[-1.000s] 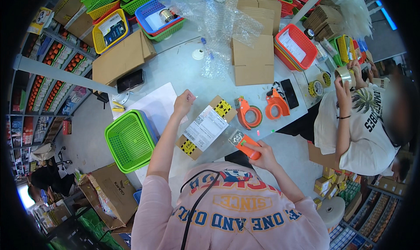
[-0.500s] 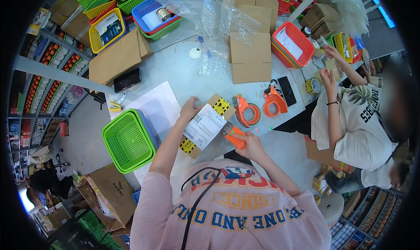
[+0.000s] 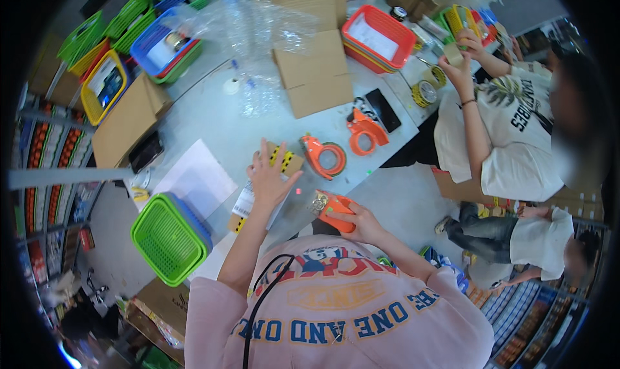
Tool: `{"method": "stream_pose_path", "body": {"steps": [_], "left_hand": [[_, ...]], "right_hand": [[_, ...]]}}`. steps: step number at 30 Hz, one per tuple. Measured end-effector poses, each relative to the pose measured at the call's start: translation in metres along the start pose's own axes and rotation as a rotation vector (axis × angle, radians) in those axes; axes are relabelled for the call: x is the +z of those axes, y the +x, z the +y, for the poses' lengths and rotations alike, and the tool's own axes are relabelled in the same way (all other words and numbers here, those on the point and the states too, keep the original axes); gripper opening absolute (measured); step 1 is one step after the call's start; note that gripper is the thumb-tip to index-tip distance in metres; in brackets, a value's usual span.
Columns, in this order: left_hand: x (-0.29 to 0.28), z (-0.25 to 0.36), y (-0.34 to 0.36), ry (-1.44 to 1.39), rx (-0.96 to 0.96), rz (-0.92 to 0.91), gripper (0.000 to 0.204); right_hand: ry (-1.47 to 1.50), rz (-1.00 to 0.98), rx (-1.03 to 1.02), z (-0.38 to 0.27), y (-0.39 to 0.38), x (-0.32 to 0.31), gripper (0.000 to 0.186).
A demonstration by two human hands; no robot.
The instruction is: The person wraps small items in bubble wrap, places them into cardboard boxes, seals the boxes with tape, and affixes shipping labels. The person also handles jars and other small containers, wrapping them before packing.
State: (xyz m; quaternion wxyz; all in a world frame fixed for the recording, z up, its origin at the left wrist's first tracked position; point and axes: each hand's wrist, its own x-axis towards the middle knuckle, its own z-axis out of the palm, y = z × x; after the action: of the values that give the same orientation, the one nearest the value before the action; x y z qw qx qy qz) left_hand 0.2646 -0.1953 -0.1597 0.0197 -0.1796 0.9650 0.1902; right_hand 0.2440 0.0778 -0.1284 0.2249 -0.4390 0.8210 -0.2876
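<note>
My left hand (image 3: 270,178) lies over a flat cardboard package (image 3: 234,222) with yellow-and-black tape and a white label, its fingers spread across the top and hiding much of it. My right hand (image 3: 361,222) grips an orange hand tool (image 3: 337,214) with a shiny metal head, just right of the package and apart from it. Beyond them on the grey table (image 3: 213,111) rest two orange tape dispensers (image 3: 326,156) (image 3: 367,131) and a black phone (image 3: 382,109). A white sheet (image 3: 197,165) lies to the package's left.
Nested green baskets (image 3: 161,236) stand at the near left. Cardboard sheets (image 3: 313,75), bubble wrap (image 3: 239,27) and red baskets (image 3: 378,30) line the back. At right, a co-worker (image 3: 497,130) holds a tape roll (image 3: 454,56); another person (image 3: 539,240) is behind them.
My left hand has spread over the package's top. The orange tool in my right hand has drawn back from the package. The view has shifted, showing more of a second person at lower right.
</note>
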Motion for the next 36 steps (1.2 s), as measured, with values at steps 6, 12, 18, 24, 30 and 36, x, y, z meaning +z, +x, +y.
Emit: {"method": "stream_pose_path", "body": {"steps": [6, 12, 18, 24, 30, 36], "left_hand": [[-0.004, 0.003, 0.001, -0.003, 0.077, -0.021, 0.1], [0.008, 0.018, -0.004, 0.086, -0.059, 0.015, 0.103], [0.028, 0.036, -0.006, 0.122, -0.184, 0.098, 0.094], [0.011, 0.031, -0.026, -0.269, -0.019, 0.33, 0.067], [-0.044, 0.021, -0.057, -1.733, -0.206, -0.385, 0.033], [-0.073, 0.002, -0.078, -1.625, -0.192, -0.404, 0.015]], "right_hand": [[0.039, 0.006, 0.095, -0.007, 0.011, -0.003, 0.063], [0.021, -0.233, 0.263, -0.027, 0.085, 0.001, 0.053], [0.026, -0.326, 0.223, 0.004, 0.109, -0.006, 0.048], [0.12, 0.074, 0.062, -0.017, 0.041, -0.051, 0.056], [0.096, 0.327, -0.227, -0.046, 0.008, -0.041, 0.059], [0.066, 0.343, -0.399, -0.064, 0.021, -0.029, 0.055]]}}
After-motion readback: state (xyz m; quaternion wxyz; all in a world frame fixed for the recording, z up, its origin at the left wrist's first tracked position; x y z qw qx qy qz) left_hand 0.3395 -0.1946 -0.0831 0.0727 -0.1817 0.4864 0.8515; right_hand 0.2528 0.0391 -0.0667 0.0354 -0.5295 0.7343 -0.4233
